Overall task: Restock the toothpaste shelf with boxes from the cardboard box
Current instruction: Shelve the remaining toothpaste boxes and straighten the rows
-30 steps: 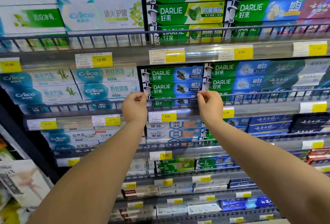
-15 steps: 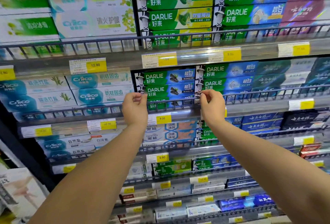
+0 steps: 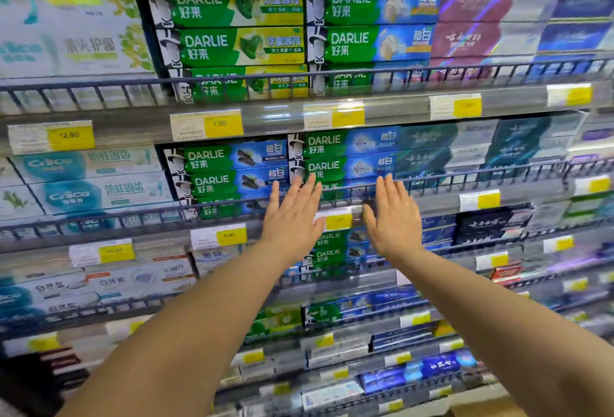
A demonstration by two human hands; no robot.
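Head view, heavy motion blur toward the edges. Both arms reach forward and up to the toothpaste shelf (image 3: 432,199), at the tier behind a dark wire rail (image 3: 465,181).

Left hand (image 3: 292,217): fingers straight and spread, palm toward the shelf, fingertips at the rail in front of the green-and-blue DARLIE boxes (image 3: 345,154). It grips nothing. Whether the fingertips touch a box or only the rail cannot be told.

Right hand (image 3: 393,217): fingers straight, close together, pointing up at the same rail, holding nothing. Contact likewise unclear.

The two hands sit side by side with a gap between them; a yellow price tag (image 3: 337,220) shows in that gap.

The DARLIE boxes lie flat in stacks, long axis running left to right along the shelf, printed long face outward, brand end to the left. A second stack with charcoal print (image 3: 229,167) lies just to their left, same orientation.

Paler Crest-style boxes (image 3: 96,191) fill the far left of the tier.
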